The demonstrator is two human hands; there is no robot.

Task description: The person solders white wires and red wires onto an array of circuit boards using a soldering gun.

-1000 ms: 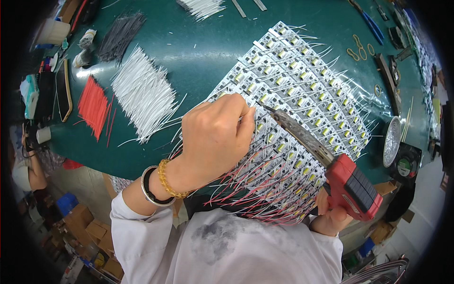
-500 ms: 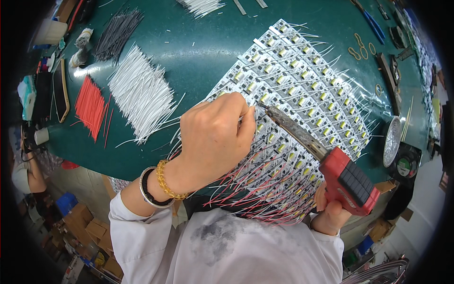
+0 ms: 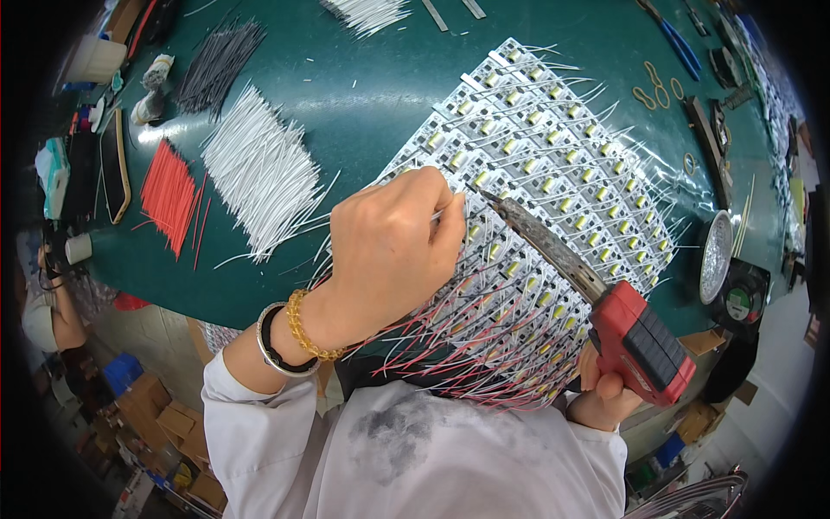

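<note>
A large sheet of white circuit boards [image 3: 553, 184] with yellowish components lies under both hands, thin wires sticking out along its rows. My left hand [image 3: 393, 246] is over the sheet's left part, thumb and forefinger pinched together; what sits between the fingertips is hidden or too small to name. My right hand [image 3: 601, 385] is wrapped round the red and black handle of a soldering iron [image 3: 641, 342]. The iron's dark tip points up-left, just right of my left fingertips, over the boards. Red, white and black wires [image 3: 484, 346] hang from the sheet's near edge toward my lap.
Bundles of white wires [image 3: 264, 173], red wires [image 3: 169, 195] and black wires [image 3: 220, 65] lie on the green table [image 3: 363, 112] to the left. At the right are a round metal dish [image 3: 715, 257], a small black fan [image 3: 743, 294], rubber bands [image 3: 657, 91] and blue-handled pliers [image 3: 683, 48].
The soldering iron has drawn back slightly, its tip moving a little right and its handle lower. My left hand has stayed nearly in place.
</note>
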